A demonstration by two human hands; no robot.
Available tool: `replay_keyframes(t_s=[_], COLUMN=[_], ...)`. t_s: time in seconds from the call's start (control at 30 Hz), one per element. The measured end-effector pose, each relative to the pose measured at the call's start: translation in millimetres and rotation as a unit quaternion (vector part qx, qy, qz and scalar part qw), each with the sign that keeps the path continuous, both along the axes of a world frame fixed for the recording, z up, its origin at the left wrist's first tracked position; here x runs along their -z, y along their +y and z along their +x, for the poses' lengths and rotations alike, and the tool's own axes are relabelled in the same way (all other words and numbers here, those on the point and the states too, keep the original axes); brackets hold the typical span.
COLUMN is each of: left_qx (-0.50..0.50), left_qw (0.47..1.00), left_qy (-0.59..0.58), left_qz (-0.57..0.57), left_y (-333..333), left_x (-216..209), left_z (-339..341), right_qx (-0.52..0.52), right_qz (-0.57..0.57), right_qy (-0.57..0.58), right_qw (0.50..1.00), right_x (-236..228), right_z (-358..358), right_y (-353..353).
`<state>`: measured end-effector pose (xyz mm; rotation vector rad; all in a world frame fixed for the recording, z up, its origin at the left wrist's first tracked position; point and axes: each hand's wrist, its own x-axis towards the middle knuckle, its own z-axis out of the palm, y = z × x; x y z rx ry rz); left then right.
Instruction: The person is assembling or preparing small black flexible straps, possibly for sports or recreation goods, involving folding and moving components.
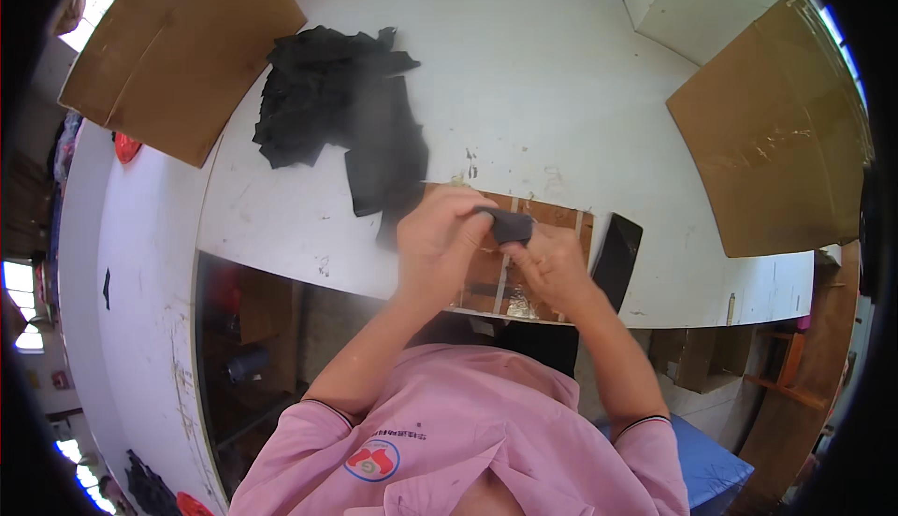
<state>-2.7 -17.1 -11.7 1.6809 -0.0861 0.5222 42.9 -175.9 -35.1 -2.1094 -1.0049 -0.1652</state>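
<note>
Black cloth [512, 228] held by left hand [436, 237] and right hand [554, 261]

Pretty bright overall, with daylight let in through blown-out white windows [96, 0] at the left rim. The broad white tabletop [561, 76] is lit fairly evenly, though its front edge gets bowed by the fisheye, and the frame's corners are swallowed in black. Detail is muted by haze on the crumpled heap of black fabric pieces [318, 86]. Small glints are thrown off clear shiny tape [795, 132] on the big brown cardboard box [758, 179] at right.
</note>
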Motion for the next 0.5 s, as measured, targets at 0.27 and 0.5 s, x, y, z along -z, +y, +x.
replay_keyframes(t_s=[0.27,0.5], left_qx=[-0.338,-0.220], left_qw=[0.834,0.917], left_qy=[0.305,0.305], left_qz=[0.311,-0.131], left_y=[68.5,73.0], left_x=[118.3,115.0], left_z=[-30.8,-31.6], right_qx=[0.208,0.030], right_qz=[0.264,0.045], right_qy=[0.226,0.304], right_qw=[0.914,0.951], right_x=[-47.2,13.7], right_z=[33.6,-66.3], right_y=[3.6,19.9])
